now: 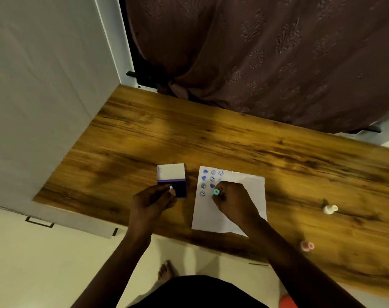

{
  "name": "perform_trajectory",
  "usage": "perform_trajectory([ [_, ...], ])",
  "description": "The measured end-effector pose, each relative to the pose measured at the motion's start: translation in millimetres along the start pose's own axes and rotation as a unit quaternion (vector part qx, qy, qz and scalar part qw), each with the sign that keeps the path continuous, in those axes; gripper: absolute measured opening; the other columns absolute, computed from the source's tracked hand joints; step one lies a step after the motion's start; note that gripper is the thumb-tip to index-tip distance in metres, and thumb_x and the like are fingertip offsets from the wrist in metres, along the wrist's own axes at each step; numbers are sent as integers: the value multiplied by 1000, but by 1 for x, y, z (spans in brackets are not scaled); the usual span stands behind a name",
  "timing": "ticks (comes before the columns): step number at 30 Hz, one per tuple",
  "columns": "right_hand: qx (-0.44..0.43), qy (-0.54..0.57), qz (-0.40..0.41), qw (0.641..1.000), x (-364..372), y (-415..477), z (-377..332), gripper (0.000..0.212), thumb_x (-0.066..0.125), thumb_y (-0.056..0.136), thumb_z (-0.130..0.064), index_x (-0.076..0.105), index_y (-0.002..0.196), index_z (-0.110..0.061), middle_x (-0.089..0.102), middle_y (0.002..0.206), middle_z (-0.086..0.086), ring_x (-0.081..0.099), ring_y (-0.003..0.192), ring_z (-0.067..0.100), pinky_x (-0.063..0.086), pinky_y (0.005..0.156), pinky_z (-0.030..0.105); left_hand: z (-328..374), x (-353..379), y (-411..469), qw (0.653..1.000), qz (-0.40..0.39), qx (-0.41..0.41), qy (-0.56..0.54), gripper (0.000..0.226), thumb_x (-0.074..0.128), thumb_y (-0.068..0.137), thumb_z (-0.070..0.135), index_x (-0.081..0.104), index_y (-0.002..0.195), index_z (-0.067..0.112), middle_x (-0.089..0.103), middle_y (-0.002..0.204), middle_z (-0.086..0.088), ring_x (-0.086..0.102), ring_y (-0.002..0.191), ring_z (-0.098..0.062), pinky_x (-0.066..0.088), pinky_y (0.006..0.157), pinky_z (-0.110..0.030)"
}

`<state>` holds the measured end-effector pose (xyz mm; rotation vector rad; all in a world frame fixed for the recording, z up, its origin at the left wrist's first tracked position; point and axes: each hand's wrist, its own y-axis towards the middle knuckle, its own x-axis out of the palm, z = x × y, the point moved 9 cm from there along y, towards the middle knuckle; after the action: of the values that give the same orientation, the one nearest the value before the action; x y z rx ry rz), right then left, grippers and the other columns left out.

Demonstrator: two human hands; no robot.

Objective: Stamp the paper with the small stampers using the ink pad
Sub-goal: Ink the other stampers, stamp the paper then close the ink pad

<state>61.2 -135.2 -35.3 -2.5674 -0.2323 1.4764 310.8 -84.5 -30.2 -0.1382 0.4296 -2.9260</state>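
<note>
A white sheet of paper lies on the wooden table, with several blue stamp marks in rows at its top left. My right hand grips a small green stamper and holds it down on the paper under the marks. To the left sits the open ink pad, dark blue, with its white lid tipped up behind it. My left hand rests at the pad's near edge, with a small pale object pinched in its fingertips.
A white stamper and a pink stamper lie on the table to the right. A brown patterned curtain hangs behind the table, and a white cupboard stands at the left. The table's front edge is close to my body.
</note>
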Motion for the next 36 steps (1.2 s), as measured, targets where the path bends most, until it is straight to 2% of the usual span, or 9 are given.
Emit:
perform_trajectory([
  [5, 2, -7, -7, 1000, 4, 5, -1, 48, 72, 93, -31, 61, 138, -21, 58, 149, 0, 62, 130, 25, 52, 108, 37, 0, -2, 2, 1000, 3, 2, 1, 33, 73, 94, 11, 72, 126, 6, 81, 114, -12, 80, 98, -27, 64, 88, -43],
  [14, 4, -25, -31, 999, 16, 9, 2, 49, 70, 95, -31, 59, 141, -19, 54, 152, 0, 58, 135, 25, 50, 110, 38, -6, -1, 9, 1000, 5, -8, 1, 34, 73, 93, 12, 71, 127, 6, 80, 116, -11, 80, 100, -26, 64, 87, -43],
  [20, 15, -14, -21, 1000, 19, 11, 5, 50, 70, 94, -30, 58, 141, -19, 56, 151, 0, 59, 134, 25, 50, 109, 37, -14, 6, 16, 1000, 1, -13, -8, 36, 74, 92, 10, 71, 128, 8, 82, 113, -6, 81, 99, -23, 66, 77, -29],
  [23, 16, -24, -16, 999, 21, 12, 4, 51, 72, 93, -29, 58, 141, -20, 56, 151, -1, 58, 134, 24, 48, 110, 37, -12, 13, 19, 1000, -6, -4, -3, 36, 74, 93, 10, 70, 129, 9, 82, 112, 0, 81, 99, -22, 66, 77, -29],
  [26, 18, -25, -12, 999, 22, 12, 4, 53, 73, 91, -28, 56, 141, -21, 56, 150, -1, 58, 134, 25, 48, 110, 38, -10, 20, 22, 1000, -10, 0, 3, 38, 73, 94, 9, 69, 132, 9, 81, 115, -4, 80, 101, -24, 67, 82, -34],
  [32, 6, -46, -9, 999, 18, 14, 3, 48, 73, 91, -28, 62, 137, -22, 62, 145, 0, 63, 129, 25, 50, 110, 39, -2, 26, 20, 1000, -4, 6, -12, 28, 75, 92, 4, 76, 119, 9, 83, 108, -10, 82, 94, -25, 67, 78, -31],
  [36, -10, -43, 0, 999, 9, 17, 1, 43, 74, 90, -27, 67, 132, -21, 66, 139, 1, 66, 124, 23, 53, 104, 35, 6, 31, 14, 1000, -11, 21, -19, 25, 75, 91, 3, 77, 115, 10, 84, 102, -4, 82, 92, -26, 65, 73, -26],
])
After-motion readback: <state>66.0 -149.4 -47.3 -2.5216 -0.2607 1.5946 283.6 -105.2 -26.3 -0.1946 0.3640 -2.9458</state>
